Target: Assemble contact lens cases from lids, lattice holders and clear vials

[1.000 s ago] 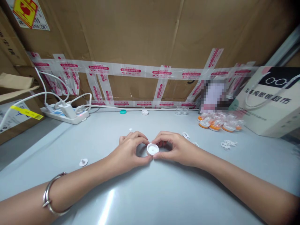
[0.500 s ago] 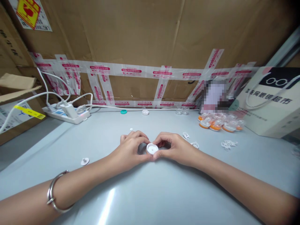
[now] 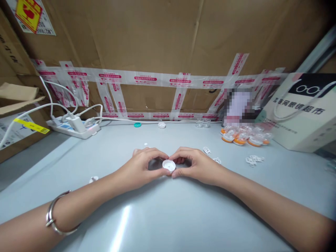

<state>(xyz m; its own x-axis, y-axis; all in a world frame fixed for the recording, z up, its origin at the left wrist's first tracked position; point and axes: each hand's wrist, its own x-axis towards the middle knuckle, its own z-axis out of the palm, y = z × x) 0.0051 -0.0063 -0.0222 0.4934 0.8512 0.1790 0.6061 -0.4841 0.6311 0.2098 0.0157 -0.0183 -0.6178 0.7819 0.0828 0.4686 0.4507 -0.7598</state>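
Between both hands is a small round white plastic cup-like part [image 3: 168,165] with a hint of orange at its lower edge. My left hand [image 3: 147,163] is closed on its left side, thumb in front and fingers behind. From the right, my right hand [image 3: 193,165] grips the same part with thumb and fingertips. The part is held low over the grey table [image 3: 157,217]; whether it touches the surface I cannot tell. A white disc with a stem [image 3: 93,179] lies beside my left forearm. Small white openwork pieces [image 3: 207,150] lie just beyond my right hand.
Several clear-domed pieces with orange bases [image 3: 240,136] cluster at the back right, before a paper bag [image 3: 301,112]. More white openwork pieces [image 3: 254,160] lie nearer. A green disc [image 3: 137,124], a white disc [image 3: 161,125] and clear cups [image 3: 203,123] line the back. A power strip [image 3: 76,129] stands left.
My left hand has shifted slightly left and its thumb now sits higher against the white part. Both hands still hold the part. The whole view has shifted a little.
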